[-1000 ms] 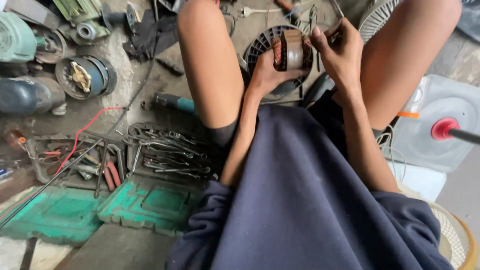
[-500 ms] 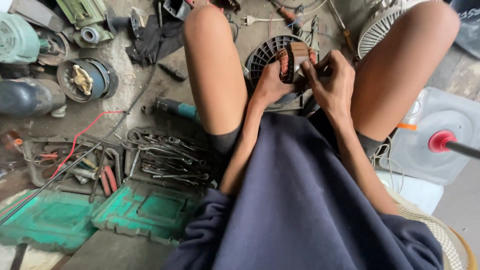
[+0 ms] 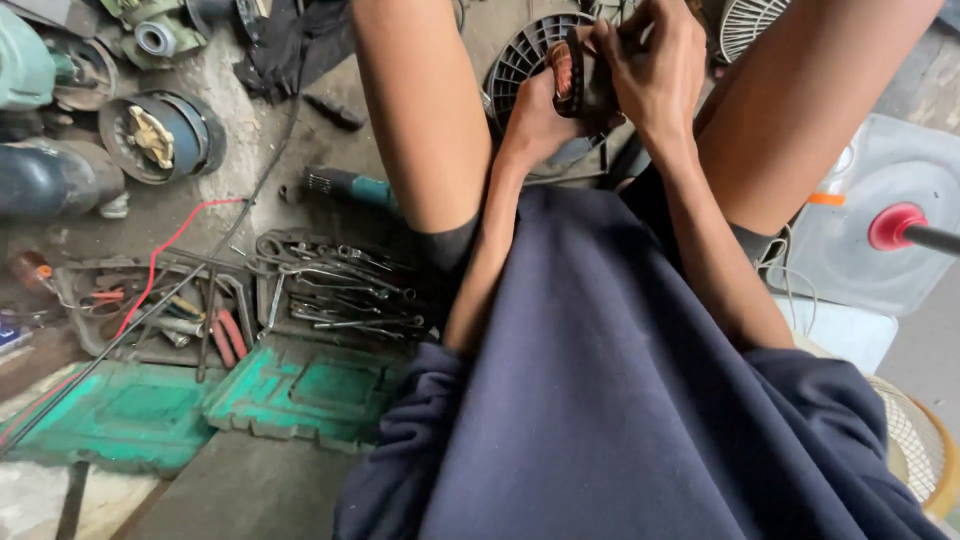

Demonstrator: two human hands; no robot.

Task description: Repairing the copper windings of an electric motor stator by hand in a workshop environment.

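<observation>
This is a repair workshop. Wrenches (image 3: 330,285) lie on the dirty floor beside a green tool case (image 3: 200,400), pliers (image 3: 225,335), red wire (image 3: 160,260) and old motor parts (image 3: 160,135).

On the concrete floor (image 3: 250,190) lies a heap of wrenches (image 3: 335,285), with red-handled pliers (image 3: 228,335) just beside it. A green tool case (image 3: 200,400) lies open, near the wrenches. A red wire (image 3: 165,255) runs across the floor. A round motor housing (image 3: 160,135) sits at the left. At the right stands a grey fan base (image 3: 860,250) with a red knob (image 3: 893,226).
</observation>
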